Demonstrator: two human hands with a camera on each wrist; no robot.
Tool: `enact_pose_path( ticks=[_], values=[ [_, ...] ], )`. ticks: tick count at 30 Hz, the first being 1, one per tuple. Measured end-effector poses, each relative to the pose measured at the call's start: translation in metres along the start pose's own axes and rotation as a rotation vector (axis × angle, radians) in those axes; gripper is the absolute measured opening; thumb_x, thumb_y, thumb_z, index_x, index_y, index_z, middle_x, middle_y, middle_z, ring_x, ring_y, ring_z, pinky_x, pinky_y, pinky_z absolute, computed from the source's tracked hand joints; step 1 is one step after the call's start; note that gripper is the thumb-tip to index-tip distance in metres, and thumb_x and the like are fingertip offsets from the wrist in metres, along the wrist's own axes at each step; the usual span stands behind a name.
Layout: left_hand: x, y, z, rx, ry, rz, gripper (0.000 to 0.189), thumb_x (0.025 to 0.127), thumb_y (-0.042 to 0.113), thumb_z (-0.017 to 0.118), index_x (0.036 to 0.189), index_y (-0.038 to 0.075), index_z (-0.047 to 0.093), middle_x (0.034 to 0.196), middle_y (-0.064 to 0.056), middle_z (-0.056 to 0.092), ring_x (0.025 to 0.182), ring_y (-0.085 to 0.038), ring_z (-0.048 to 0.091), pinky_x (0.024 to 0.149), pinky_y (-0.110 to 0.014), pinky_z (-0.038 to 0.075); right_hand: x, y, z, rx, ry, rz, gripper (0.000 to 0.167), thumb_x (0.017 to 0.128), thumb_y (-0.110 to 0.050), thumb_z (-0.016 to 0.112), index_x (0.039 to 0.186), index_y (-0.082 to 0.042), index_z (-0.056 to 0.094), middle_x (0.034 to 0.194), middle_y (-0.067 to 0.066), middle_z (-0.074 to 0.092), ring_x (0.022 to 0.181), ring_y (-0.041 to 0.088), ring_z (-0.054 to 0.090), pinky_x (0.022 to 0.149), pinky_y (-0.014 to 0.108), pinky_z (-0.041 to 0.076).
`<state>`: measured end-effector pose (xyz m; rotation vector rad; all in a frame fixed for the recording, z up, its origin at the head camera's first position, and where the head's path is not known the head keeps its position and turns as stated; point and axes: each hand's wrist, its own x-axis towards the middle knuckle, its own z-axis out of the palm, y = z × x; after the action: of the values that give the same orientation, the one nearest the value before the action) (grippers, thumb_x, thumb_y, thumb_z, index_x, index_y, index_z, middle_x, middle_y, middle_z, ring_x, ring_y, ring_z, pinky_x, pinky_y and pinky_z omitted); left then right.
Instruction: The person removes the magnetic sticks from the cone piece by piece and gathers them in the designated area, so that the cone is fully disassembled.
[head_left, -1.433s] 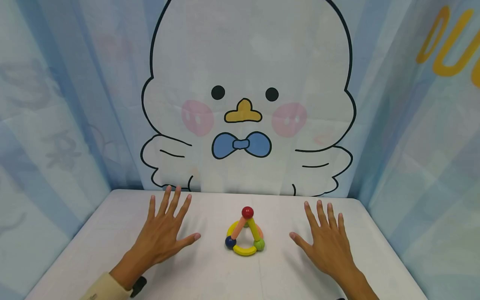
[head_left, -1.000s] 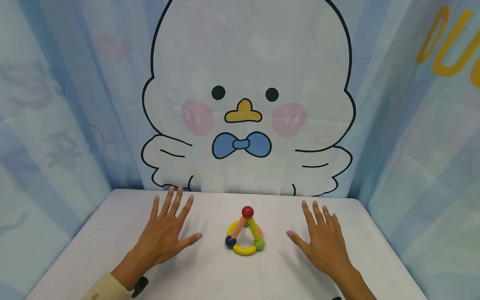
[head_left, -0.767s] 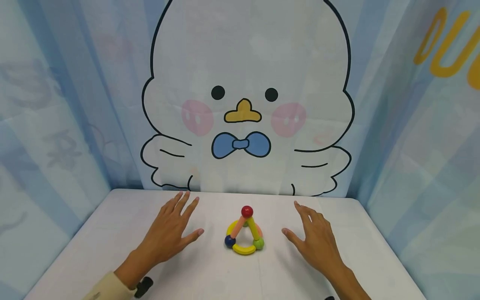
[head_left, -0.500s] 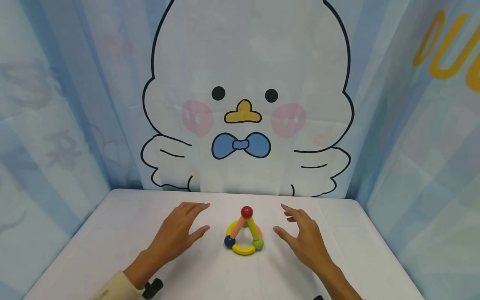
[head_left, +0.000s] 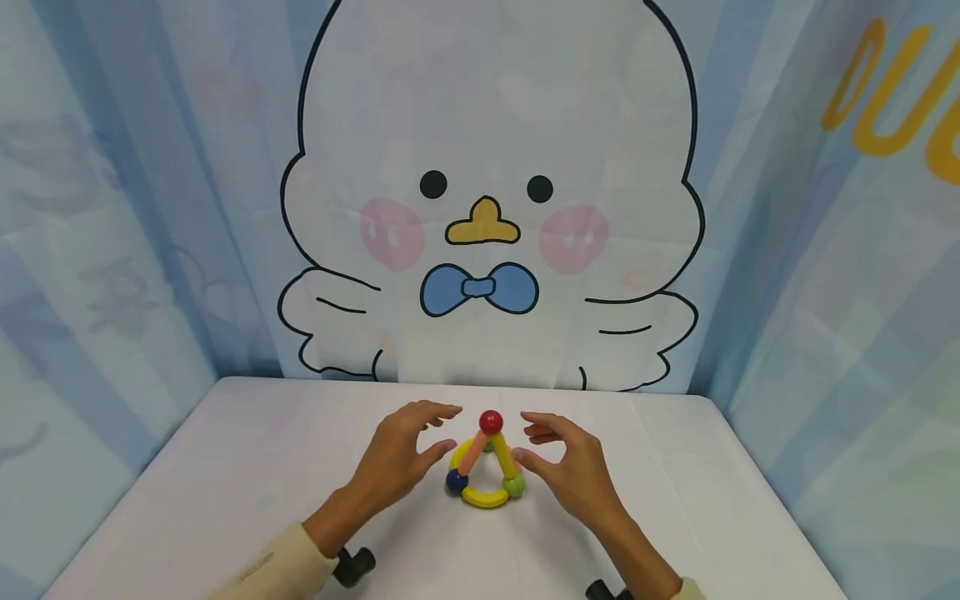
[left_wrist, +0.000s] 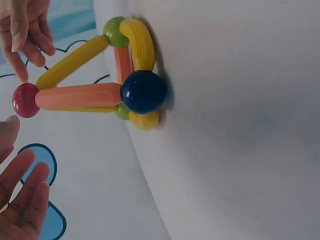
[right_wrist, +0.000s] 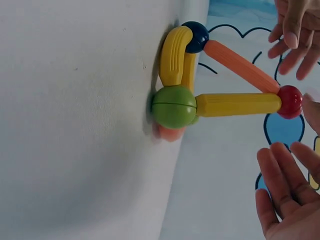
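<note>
A small pyramid of toy building rods and balls stands on the white table, its red ball (head_left: 491,422) at the top. Its base has a dark blue ball (head_left: 457,482), a green ball (head_left: 513,486) and curved yellow rods (head_left: 484,498); an orange rod (left_wrist: 80,96) and a straight yellow rod (right_wrist: 237,104) rise to the red ball. My left hand (head_left: 401,450) hovers just left of the pyramid, fingers loosely bent. On the right side my right hand (head_left: 570,462) mirrors it, thumb near the yellow rod. Neither hand grips anything; whether a thumb touches is unclear.
The white table (head_left: 300,467) reaches back to a cloth backdrop (head_left: 495,108) printed with a cartoon chick. Blue patterned curtains (head_left: 97,250) hang on both sides. Dark wrist cameras (head_left: 355,567) sit beneath the wrists.
Both hands have moved inward from the sides toward the pyramid, and their spread fingers have turned inward and bent loosely. The pyramid has stayed in place on the table.
</note>
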<state>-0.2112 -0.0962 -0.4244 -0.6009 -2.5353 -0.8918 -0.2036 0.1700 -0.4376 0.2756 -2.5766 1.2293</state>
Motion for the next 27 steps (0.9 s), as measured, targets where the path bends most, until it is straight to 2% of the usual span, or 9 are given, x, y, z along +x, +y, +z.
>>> enact_pose_path(
  ticks=[4,8,15,20,27],
  values=[
    [0.009,0.004,0.010,-0.024,-0.007,0.008,0.054,0.085,0.016,0.090,0.135,0.024,0.072,0.128,0.006,0.076,0.108,-0.014,0.070,0.093,-0.035,0.061,0.005,-0.001,0.010,0.049,-0.019,0.013,0.051,0.085,-0.024,0.091,0.133,-0.026,0.074,0.109,-0.009,0.077,0.105,0.013,0.071,0.101,0.048,0.060],
    [0.018,0.008,0.018,-0.035,-0.004,0.040,0.053,0.085,0.013,0.090,0.134,0.024,0.073,0.126,0.005,0.076,0.108,-0.016,0.070,0.093,-0.036,0.061,0.011,0.000,0.019,0.110,-0.033,0.003,0.046,0.086,-0.023,0.090,0.130,-0.024,0.075,0.109,-0.006,0.078,0.103,0.015,0.072,0.096,0.046,0.062],
    [0.029,0.012,0.027,0.019,-0.009,0.137,0.050,0.085,0.012,0.090,0.131,0.025,0.074,0.122,0.006,0.077,0.111,-0.015,0.068,0.096,-0.034,0.061,0.019,0.000,0.030,0.173,-0.056,0.005,0.042,0.087,-0.029,0.089,0.127,-0.024,0.077,0.107,-0.007,0.079,0.099,0.013,0.073,0.093,0.041,0.062],
    [0.035,0.012,0.028,0.061,-0.029,0.213,0.046,0.086,0.008,0.088,0.128,0.025,0.077,0.118,0.007,0.078,0.109,-0.012,0.064,0.094,-0.029,0.060,0.024,0.000,0.037,0.212,-0.067,0.016,0.039,0.087,-0.027,0.089,0.124,-0.017,0.077,0.105,-0.004,0.079,0.097,0.014,0.073,0.096,0.051,0.061],
    [0.042,0.010,0.029,0.123,-0.036,0.324,0.045,0.084,0.007,0.090,0.123,0.025,0.080,0.109,0.006,0.076,0.100,-0.011,0.059,0.086,-0.026,0.060,0.027,0.001,0.041,0.218,-0.069,0.017,0.038,0.087,-0.023,0.089,0.123,-0.018,0.078,0.101,-0.004,0.079,0.094,0.013,0.071,0.091,0.038,0.063]
  ],
)
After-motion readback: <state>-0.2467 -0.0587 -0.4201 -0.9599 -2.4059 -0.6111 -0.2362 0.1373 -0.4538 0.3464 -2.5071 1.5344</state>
